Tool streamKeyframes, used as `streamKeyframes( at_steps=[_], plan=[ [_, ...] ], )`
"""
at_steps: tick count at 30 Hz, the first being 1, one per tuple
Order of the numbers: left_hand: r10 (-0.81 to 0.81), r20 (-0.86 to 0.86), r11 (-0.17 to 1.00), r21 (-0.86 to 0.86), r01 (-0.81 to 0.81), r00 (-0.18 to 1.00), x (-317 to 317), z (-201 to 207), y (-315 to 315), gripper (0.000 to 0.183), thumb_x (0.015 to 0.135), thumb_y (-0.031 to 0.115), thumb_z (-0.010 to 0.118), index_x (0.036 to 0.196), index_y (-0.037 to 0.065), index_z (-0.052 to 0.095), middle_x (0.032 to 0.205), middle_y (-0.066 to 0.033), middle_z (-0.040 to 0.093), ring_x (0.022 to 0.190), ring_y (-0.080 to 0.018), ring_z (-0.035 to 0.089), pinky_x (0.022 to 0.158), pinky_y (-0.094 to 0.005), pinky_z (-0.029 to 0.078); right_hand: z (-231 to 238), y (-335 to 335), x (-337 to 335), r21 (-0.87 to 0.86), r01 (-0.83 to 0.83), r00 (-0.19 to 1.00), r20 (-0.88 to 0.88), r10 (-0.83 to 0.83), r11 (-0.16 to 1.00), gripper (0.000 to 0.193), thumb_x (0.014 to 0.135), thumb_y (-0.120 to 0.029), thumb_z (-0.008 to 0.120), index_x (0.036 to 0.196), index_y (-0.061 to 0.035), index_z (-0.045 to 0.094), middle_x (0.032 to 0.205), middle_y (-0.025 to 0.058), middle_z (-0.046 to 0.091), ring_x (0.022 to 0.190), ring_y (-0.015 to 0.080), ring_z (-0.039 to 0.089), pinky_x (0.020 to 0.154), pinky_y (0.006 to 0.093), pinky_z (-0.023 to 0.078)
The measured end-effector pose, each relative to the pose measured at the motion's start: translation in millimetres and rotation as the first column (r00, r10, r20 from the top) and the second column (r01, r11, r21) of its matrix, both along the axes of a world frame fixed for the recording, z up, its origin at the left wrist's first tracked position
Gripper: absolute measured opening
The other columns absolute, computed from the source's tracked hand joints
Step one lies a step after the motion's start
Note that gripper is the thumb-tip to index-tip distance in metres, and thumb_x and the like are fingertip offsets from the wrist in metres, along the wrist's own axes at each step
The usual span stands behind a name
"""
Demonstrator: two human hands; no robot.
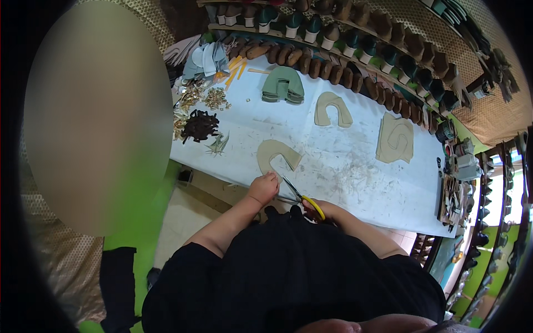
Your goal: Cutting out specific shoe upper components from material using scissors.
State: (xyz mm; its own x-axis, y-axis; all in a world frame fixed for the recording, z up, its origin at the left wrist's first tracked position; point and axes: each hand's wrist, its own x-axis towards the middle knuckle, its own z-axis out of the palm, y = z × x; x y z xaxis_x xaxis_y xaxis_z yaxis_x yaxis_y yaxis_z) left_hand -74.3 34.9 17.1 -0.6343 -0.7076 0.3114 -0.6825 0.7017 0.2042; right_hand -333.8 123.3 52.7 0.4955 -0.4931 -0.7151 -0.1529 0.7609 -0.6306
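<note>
Near the table's front edge, a beige horseshoe-shaped piece (269,151) of sheet material lies flat. My left hand (264,187) is closed on its near end, fingertips pinched together. In my right hand (324,210) is a pair of scissors (313,206) with yellow handles. Its blades are spread apart and point up and left toward the piece, just right of my left hand. Part of the right hand's fingers is hidden behind the handles.
Farther back on the white table (333,166) lie a stack of green horseshoe pieces (283,83), beige horseshoe pieces (326,116) and a beige sheet (395,139). Dark strips (200,126) are heaped at left. Shoe lasts (325,69) line the back; a blurred oval covers the far left.
</note>
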Motion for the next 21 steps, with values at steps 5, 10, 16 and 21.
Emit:
streamKeyframes(
  at_steps=[5,10,16,21],
  plan=[
    [0.009,0.031,0.999,-0.050,-0.007,0.999,-2,-3,-5,0.015,0.080,0.014,0.064,0.088,0.002,0.067,0.094,-0.0127,0.069,0.085,-0.0263,0.070,0.069,-0.0361,0.057,-10,3,1,0.007,-0.013,0.999,0.029,0.012,1.000,0.048,0.090,-0.065,0.053,0.103,-0.0189,0.049,0.067,-0.0028,0.045,0.057,0.0103,0.042,0.050,0.0283,0.037],
    [-0.019,-0.157,0.998,-0.066,0.008,0.987,3,2,-5,0.008,0.081,0.013,0.066,0.083,0.005,0.066,0.086,-0.0100,0.069,0.076,-0.0247,0.070,0.064,-0.0357,0.056,-12,10,8,0.023,0.014,0.999,-0.041,-0.013,1.000,0.056,0.093,-0.067,0.045,0.102,-0.0122,0.048,0.066,0.0018,0.048,0.052,0.0125,0.044,0.048,0.0282,0.039],
    [-0.034,-0.253,0.998,-0.066,0.018,0.967,6,3,-3,0.006,0.079,0.008,0.067,0.075,0.007,0.063,0.079,-0.0097,0.067,0.072,-0.0246,0.069,0.060,-0.0348,0.055,0,8,23,-0.001,0.062,0.998,0.029,-0.062,0.998,0.061,0.086,-0.075,0.047,0.086,-0.0143,0.053,0.063,-0.0010,0.044,0.053,0.0133,0.041,0.050,0.0283,0.035],
    [-0.069,-0.316,0.996,-0.073,0.048,0.946,8,0,-3,0.003,0.079,0.008,0.067,0.079,0.006,0.065,0.080,-0.0104,0.067,0.075,-0.0255,0.070,0.062,-0.0351,0.056,-4,7,31,-0.002,0.108,0.994,0.022,-0.108,0.994,0.053,0.091,-0.069,0.047,0.091,-0.0157,0.049,0.066,-0.0018,0.041,0.053,0.0115,0.039,0.049,0.0276,0.035]
  ],
)
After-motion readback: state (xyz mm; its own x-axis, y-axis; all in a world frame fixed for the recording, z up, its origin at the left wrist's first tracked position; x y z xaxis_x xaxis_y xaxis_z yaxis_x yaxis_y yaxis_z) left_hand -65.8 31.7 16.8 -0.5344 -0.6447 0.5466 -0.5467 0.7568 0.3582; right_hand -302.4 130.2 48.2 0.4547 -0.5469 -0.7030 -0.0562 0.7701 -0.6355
